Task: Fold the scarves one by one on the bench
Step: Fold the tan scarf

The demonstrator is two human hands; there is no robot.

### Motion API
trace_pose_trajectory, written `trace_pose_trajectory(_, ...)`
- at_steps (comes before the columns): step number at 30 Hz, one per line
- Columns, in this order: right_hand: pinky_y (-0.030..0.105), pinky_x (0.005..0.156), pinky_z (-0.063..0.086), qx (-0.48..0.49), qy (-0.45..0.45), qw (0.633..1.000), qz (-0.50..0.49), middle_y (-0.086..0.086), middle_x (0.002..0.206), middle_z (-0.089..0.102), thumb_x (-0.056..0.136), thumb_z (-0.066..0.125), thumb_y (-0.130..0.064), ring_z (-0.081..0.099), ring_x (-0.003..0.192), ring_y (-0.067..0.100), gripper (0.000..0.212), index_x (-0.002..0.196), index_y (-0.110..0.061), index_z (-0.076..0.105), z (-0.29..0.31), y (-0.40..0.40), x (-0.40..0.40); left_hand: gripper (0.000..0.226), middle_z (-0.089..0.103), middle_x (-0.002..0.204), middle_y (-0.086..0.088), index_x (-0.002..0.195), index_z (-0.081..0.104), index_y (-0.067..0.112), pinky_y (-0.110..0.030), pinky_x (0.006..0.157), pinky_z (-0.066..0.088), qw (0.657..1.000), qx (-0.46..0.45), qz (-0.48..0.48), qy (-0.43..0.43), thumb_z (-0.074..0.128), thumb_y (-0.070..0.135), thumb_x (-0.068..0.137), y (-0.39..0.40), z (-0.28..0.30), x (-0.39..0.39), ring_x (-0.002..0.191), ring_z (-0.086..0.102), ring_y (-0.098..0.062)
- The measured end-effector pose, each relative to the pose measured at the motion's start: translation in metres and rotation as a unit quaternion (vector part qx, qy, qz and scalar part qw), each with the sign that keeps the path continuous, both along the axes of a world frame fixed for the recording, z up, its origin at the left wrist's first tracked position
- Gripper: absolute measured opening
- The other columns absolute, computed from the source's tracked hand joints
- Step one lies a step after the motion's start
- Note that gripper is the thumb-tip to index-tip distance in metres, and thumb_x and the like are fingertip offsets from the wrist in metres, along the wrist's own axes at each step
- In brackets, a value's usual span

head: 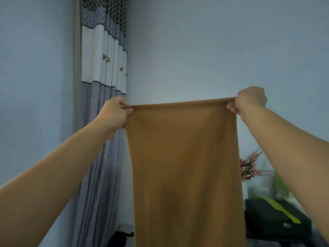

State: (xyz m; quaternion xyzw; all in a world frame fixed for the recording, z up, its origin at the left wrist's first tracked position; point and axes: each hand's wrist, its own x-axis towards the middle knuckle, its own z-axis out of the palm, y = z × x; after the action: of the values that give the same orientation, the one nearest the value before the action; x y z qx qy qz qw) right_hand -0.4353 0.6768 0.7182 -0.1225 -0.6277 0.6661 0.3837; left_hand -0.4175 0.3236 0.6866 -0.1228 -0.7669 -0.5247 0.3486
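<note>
Mid-fold: left hand (pixel 114 113) at 9 o'clock and right hand (pixel 249 102) at 3 each pinch the scarf (pixel 185 166) top edge taut (bench unseen). Next, likely bring corners together.

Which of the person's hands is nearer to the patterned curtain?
Left. The left hand pinches the brown scarf at its upper corner, right in front of the curtain. The right hand grips the opposite corner, farther away, against the bare wall.

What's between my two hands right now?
The scarf's taut top edge spans from left hand to right hand, in the head view.
</note>
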Motion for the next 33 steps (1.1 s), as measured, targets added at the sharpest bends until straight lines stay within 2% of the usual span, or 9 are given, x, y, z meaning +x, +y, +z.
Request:
trace_pose_trajectory(4,0.024,0.042,0.051,0.027,-0.008,0.999,0.045,0.019,0.079,0.062,0.1,0.036,0.003,0.061,0.056,0.022,0.02,0.107,0.004,0.055,-0.009,-0.002,0.01,0.014,0.062,0.094,-0.01,0.09,0.057,0.02,-0.034,0.063,0.048,0.997,0.069,-0.018,0.001,0.06,0.01,0.1,-0.019,0.0,-0.002,0.073,0.055,-0.018)
trace_pose_trajectory(7,0.031,0.071,0.054,0.203,0.055,0.973,0.094,0.012,0.111,0.067,0.102,0.052,-0.021,0.065,0.083,0.02,0.024,0.122,-0.01,0.059,-0.026,-0.03,0.021,0.009,0.062,0.086,-0.006,0.099,0.058,0.016,-0.032,0.063,0.048,0.996,0.052,-0.066,-0.018,0.057,0.007,0.101,-0.015,0.0,0.003,0.069,0.056,-0.017)
trace_pose_trajectory(10,0.028,0.099,0.037,0.409,0.02,0.867,0.283,-0.01,0.143,0.044,0.09,0.069,-0.048,0.042,0.128,0.005,0.07,0.15,-0.031,0.037,-0.062,-0.081,0.042,0.011,0.063,0.087,-0.008,0.098,0.058,0.015,-0.033,0.066,0.047,0.995,-0.029,-0.087,-0.049,0.056,0.005,0.101,-0.004,0.002,0.012,0.072,0.057,-0.02)
trace_pose_trajectory(13,0.025,0.104,0.036,0.485,-0.102,0.766,0.41,-0.01,0.149,0.045,0.083,0.078,-0.042,0.04,0.137,0.004,0.1,0.158,-0.037,0.012,-0.111,-0.12,0.038,0.016,0.067,0.091,-0.007,0.092,0.059,0.017,-0.031,0.064,0.051,0.985,-0.102,-0.114,-0.082,0.055,0.004,0.102,-0.003,-0.002,0.022,0.075,0.062,-0.019)
trace_pose_trajectory(15,0.028,0.108,0.035,0.47,-0.147,0.74,0.458,-0.005,0.149,0.047,0.084,0.079,-0.037,0.04,0.14,0.011,0.101,0.158,-0.037,0.011,-0.137,-0.13,0.033,0.021,0.067,0.09,-0.004,0.089,0.061,0.02,-0.035,0.069,0.048,0.973,-0.147,-0.154,-0.093,0.055,0.005,0.102,-0.008,-0.006,0.028,0.078,0.06,-0.019)
trace_pose_trajectory(19,0.039,0.121,0.023,0.35,-0.081,0.746,0.561,-0.003,0.151,0.047,0.079,0.084,-0.039,0.04,0.141,0.012,0.096,0.156,-0.035,0.027,-0.157,-0.149,0.033,0.019,0.064,0.083,0.0,0.095,0.059,0.018,-0.028,0.066,0.05,0.939,-0.21,-0.238,-0.134,0.051,0.002,0.103,-0.027,-0.013,0.046,0.073,0.057,-0.014)
trace_pose_trajectory(23,0.046,0.118,0.031,0.336,-0.041,0.713,0.615,-0.009,0.141,0.057,0.087,0.076,-0.039,0.055,0.13,0.012,0.067,0.146,-0.034,0.043,-0.157,-0.185,0.056,0.011,0.067,0.08,0.001,0.101,0.057,0.012,-0.031,0.056,0.056,0.948,-0.205,-0.194,-0.148,0.051,0.003,0.103,-0.04,-0.015,0.058,0.063,0.063,-0.014)
trace_pose_trajectory(28,0.039,0.102,0.051,0.261,-0.052,0.796,0.543,-0.009,0.125,0.066,0.081,0.082,-0.036,0.067,0.11,0.012,0.069,0.139,-0.028,0.046,-0.158,-0.225,0.081,0.016,0.064,0.077,-0.004,0.09,0.058,0.018,-0.027,0.046,0.051,0.986,-0.115,-0.043,-0.113,0.056,0.007,0.101,-0.054,-0.013,0.056,0.053,0.06,-0.013)
trace_pose_trajectory(33,0.038,0.101,0.051,0.436,-0.214,0.754,0.442,-0.003,0.117,0.069,0.083,0.079,-0.018,0.066,0.107,0.019,0.05,0.129,-0.017,0.061,-0.168,-0.213,0.078,0.019,0.062,0.083,-0.007,0.082,0.06,0.024,-0.032,0.06,0.044,0.994,-0.051,0.081,-0.053,0.059,0.012,0.097,-0.079,-0.01,0.049,0.073,0.058,-0.022)
